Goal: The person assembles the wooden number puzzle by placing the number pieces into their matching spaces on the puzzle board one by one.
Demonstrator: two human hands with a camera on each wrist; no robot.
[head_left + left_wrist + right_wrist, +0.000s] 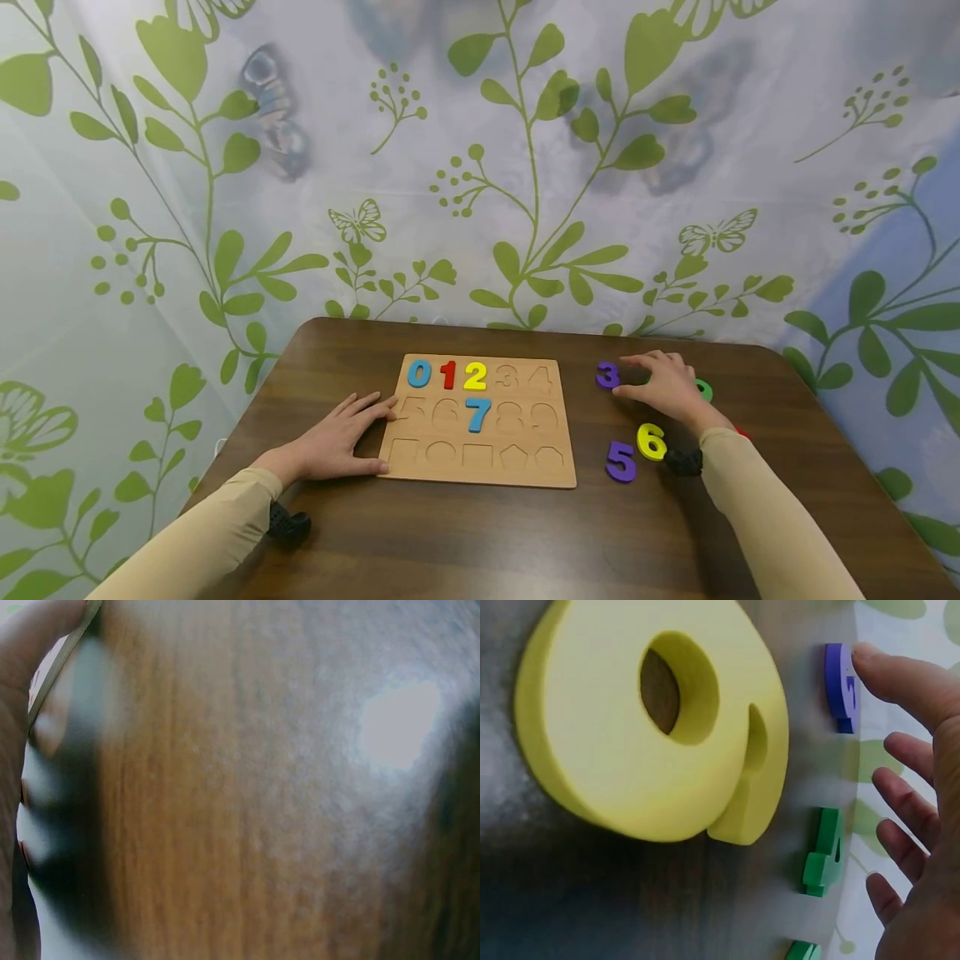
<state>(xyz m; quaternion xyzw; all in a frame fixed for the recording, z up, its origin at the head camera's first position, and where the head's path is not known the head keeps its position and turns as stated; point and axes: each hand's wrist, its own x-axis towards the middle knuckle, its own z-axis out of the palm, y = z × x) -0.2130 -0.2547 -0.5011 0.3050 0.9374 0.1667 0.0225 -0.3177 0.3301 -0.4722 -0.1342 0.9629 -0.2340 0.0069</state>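
- Right hand (667, 387): thumb and fingers spread well apart with nothing between them; the thumb tip is right by the purple 3 (609, 376), though whether it touches is hard to tell.
- The purple 3 lies on the table (480, 542), just right of the wooden board (525, 435).
- Right forearm reaches forward from the lower right, the hand turned inward; nearer the person lie the yellow 6 (643, 442) and purple 5 (621, 459).
- Left hand (341, 442): thumb and fingers parted, their tips at the board's left edge, thumb by its near corner.
- Left forearm slants in from the lower left.
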